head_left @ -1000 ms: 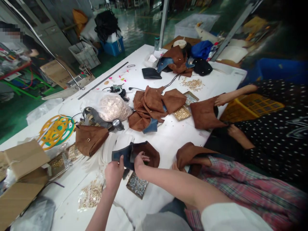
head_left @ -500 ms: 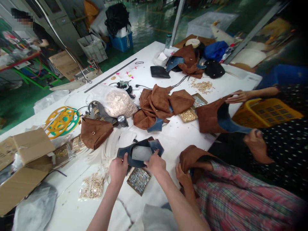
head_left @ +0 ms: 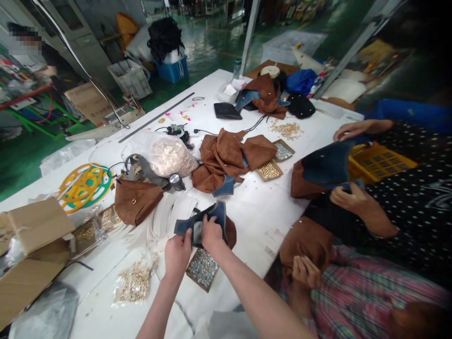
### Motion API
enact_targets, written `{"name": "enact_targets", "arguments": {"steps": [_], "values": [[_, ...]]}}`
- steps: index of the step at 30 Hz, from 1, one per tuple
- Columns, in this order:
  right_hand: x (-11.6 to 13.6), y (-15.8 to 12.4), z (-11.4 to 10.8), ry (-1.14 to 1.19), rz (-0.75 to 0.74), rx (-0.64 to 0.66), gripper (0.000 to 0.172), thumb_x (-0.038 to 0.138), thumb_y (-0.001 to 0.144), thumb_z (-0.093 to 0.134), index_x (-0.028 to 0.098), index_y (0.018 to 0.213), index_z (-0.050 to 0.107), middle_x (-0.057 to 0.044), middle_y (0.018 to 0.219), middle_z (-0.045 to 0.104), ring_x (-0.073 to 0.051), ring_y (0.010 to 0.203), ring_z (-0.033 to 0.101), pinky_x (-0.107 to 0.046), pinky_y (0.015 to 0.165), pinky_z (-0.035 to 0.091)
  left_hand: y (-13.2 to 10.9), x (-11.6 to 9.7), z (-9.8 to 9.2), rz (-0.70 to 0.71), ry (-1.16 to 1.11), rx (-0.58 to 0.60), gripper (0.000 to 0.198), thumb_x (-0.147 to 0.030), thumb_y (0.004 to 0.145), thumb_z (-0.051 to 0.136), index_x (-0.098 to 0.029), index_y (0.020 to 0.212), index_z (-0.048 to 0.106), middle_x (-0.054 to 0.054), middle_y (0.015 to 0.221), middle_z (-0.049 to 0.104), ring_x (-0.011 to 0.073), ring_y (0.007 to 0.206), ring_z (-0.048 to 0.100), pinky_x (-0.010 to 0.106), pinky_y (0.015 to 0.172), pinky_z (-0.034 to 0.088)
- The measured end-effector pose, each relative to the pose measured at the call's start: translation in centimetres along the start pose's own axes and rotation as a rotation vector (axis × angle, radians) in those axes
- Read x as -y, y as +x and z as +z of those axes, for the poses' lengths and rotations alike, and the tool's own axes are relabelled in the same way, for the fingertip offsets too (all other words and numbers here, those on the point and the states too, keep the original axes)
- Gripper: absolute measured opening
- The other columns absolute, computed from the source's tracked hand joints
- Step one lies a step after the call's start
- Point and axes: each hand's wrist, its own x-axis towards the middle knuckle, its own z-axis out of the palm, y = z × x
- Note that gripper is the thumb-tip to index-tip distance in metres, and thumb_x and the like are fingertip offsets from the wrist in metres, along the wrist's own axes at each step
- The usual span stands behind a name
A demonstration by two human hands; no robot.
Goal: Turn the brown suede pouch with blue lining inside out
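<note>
Both my hands are on a bag piece [head_left: 220, 216] of blue lining and brown suede, held above the white table. My left hand [head_left: 178, 249] pinches its near left edge. My right hand [head_left: 211, 233] grips its near side, with fingers reaching over into the opening. A dark grey panel shows between the hands. Just below them sits a small open box of silvery metal fittings [head_left: 203, 269]. Left of that lies a clear bag of gold-coloured fittings [head_left: 132, 283]. A brown suede bag piece [head_left: 137, 201] with a metal ring lies beyond my left hand.
Several brown suede pieces [head_left: 226, 155] are heaped mid-table beside a box of gold studs [head_left: 269, 171]. At right, one co-worker's hands [head_left: 349, 197] hold a brown and blue piece; another's hand [head_left: 306, 271] holds brown suede. Left stands an open cardboard box [head_left: 40, 223].
My right hand has moved up and left, over the bag piece's opening. The piece has turned, showing brown suede at its right. The co-workers have shifted their pieces, and the view has moved slightly.
</note>
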Motion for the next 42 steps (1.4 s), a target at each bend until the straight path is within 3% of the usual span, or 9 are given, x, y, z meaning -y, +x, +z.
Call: {"name": "enact_targets", "arguments": {"steps": [4,8,10,13,17,27,34,39,42], "values": [[-2.4,-0.7,0.4,-0.043,-0.037,-0.297,0.059,0.013,0.1,0.054,0.018,0.159,0.057,-0.023,0.153,0.058,-0.036,0.132,0.064,-0.052,0.109,0.058,0.0,1.6,-0.6,-0.077,-0.022,0.009,0.077,-0.075,0.107,0.05,-0.017,0.056,0.056,0.01,0.059,0.058,0.0163,0.056,0.048,0.038,0.067,0.024],[-5.9,-1.0,2.2,0.173,0.063,-0.58,0.102,0.019,0.09,0.078,0.023,0.18,0.03,-0.022,0.179,0.038,-0.039,0.157,0.048,-0.06,0.127,0.044,0.0,1.9,-0.1,-0.102,-0.052,0.03,0.076,-0.074,0.106,0.054,-0.017,0.057,0.062,0.011,0.06,0.062,0.0175,0.057,0.051,0.038,0.067,0.026],[-7.3,-0.3,3.1,0.491,0.159,-0.497,0.107,0.024,0.088,0.081,0.017,0.181,0.028,-0.023,0.163,0.058,-0.036,0.145,0.06,-0.052,0.118,0.052,0.1,1.4,0.2,-0.109,-0.079,0.052,0.076,-0.076,0.106,0.054,-0.017,0.059,0.064,0.013,0.063,0.065,0.0185,0.058,0.054,0.037,0.067,0.029],[-8.8,0.4,3.3,0.815,0.139,-0.307,0.053,0.024,0.09,0.07,0.018,0.143,0.072,-0.007,0.108,0.076,-0.021,0.097,0.069,-0.033,0.088,0.052,0.4,0.4,0.1,-0.108,-0.099,0.094,0.075,-0.076,0.105,0.055,-0.017,0.061,0.068,0.016,0.065,0.068,0.0217,0.061,0.06,0.037,0.068,0.034],[-10.3,-1.7,1.7,0.825,0.003,-0.587,0.004,0.018,0.086,0.061,0.018,0.087,0.065,0.002,0.084,0.056,-0.012,0.078,0.05,-0.028,0.078,0.038,0.9,-0.8,-0.9,-0.154,-0.111,0.082,0.071,-0.076,0.101,0.057,-0.017,0.064,0.072,0.017,0.07,0.073,0.027,0.069,0.071,0.038,0.072,0.043],[-16.9,-6.5,3.1,1.053,0.251,-0.812,0.064,0.017,0.08,0.061,0.025,0.142,0.071,0.004,0.083,0.052,-0.01,0.069,0.049,-0.023,0.067,0.043,0.8,-0.9,-2.2,-0.195,-0.088,-0.079,0.073,-0.079,0.101,0.055,-0.02,0.065,0.079,0.01,0.07,0.075,0.0274,0.073,0.075,0.041,0.08,0.05],[-17.3,-7.0,2.7,0.917,0.096,-0.791,0.022,0.021,0.091,0.064,0.022,0.103,0.083,-0.001,0.097,0.068,-0.012,0.081,0.058,-0.027,0.078,0.048,0.7,-1.5,-2.1,-0.249,-0.209,-0.069,0.044,-0.057,0.102,0.062,-0.019,0.089,0.079,0.007,0.074,0.077,0.0262,0.075,0.079,0.035,0.078,0.057],[-16.8,-8.4,2.1,0.815,0.013,-0.775,0.04,0.005,0.084,0.054,0.026,0.109,0.077,0.0,0.115,0.066,-0.011,0.099,0.063,-0.026,0.088,0.05,1.0,-1.6,-2.5,-0.319,-0.268,-0.053,0.037,-0.054,0.1,0.065,-0.025,0.119,0.08,-0.001,0.073,0.076,0.0254,0.075,0.08,0.034,0.073,0.061],[-17.1,-9.2,2.2,0.735,-0.106,-0.772,0.04,0.0,0.078,0.051,0.023,0.105,0.069,0.0,0.118,0.066,-0.013,0.118,0.063,-0.027,0.101,0.049,1.0,-2.1,-3.1,-0.324,-0.181,-0.041,0.048,-0.07,0.1,0.065,-0.025,0.104,0.08,0.001,0.075,0.077,0.0271,0.08,0.081,0.037,0.078,0.058]]}}
